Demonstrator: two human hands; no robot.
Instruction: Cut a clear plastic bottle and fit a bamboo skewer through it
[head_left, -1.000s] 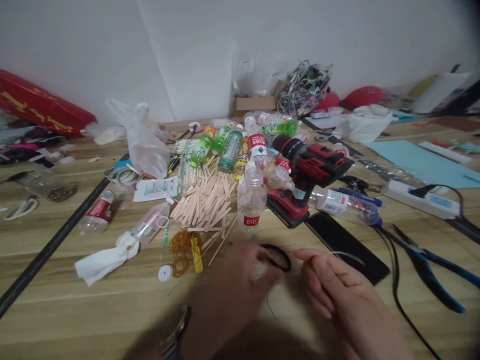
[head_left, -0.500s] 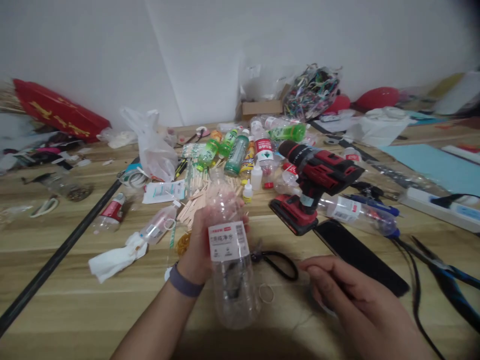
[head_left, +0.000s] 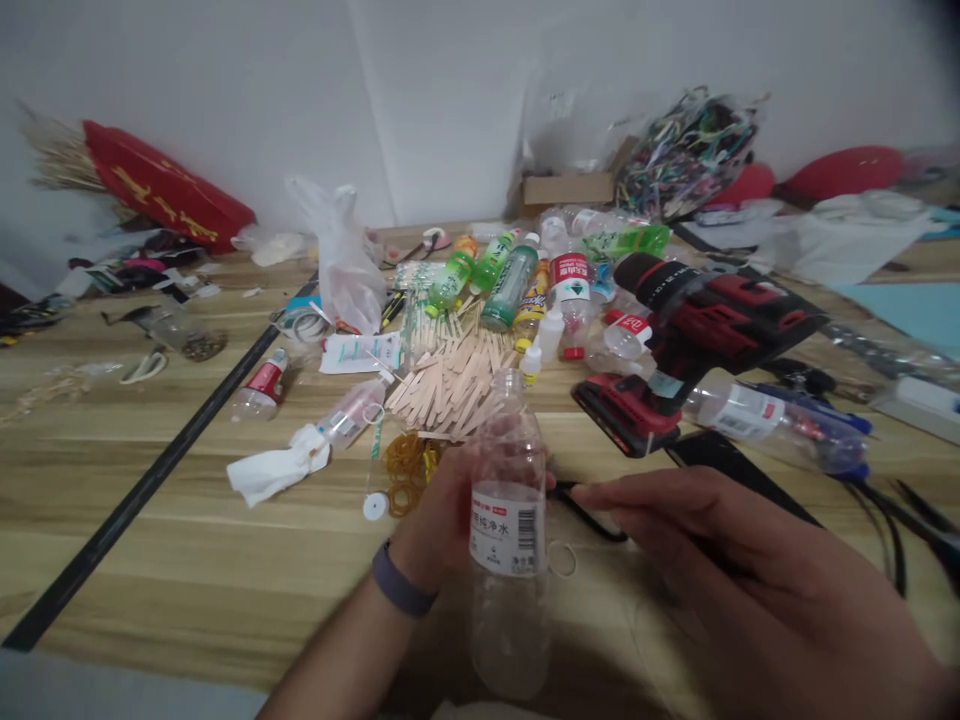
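Observation:
My left hand [head_left: 442, 515] grips an empty clear plastic bottle [head_left: 508, 560] with a white label, held upright and uncapped above the wooden table [head_left: 150, 560]. A purple band circles that wrist. My right hand [head_left: 720, 545] hovers just right of the bottle with fingers stretched toward it, palm down; I see nothing in it. Black-handled scissors [head_left: 592, 510] lie on the table between the two hands, partly hidden. A single rubber band [head_left: 561, 558] lies beside the bottle.
A pile of wooden sticks [head_left: 450, 385], rubber bands [head_left: 405, 465], a white cap [head_left: 373, 506] and crumpled tissue [head_left: 274, 472] lie left. Several bottles [head_left: 517, 285] stand behind. A red drill [head_left: 697, 340], black phone [head_left: 720, 460] and cables sit right. A black rod [head_left: 150, 480] crosses left.
My left hand picked the clear bottle up off the table and brought it upright in front of me. My right hand moved in closer to it. The view shifted left.

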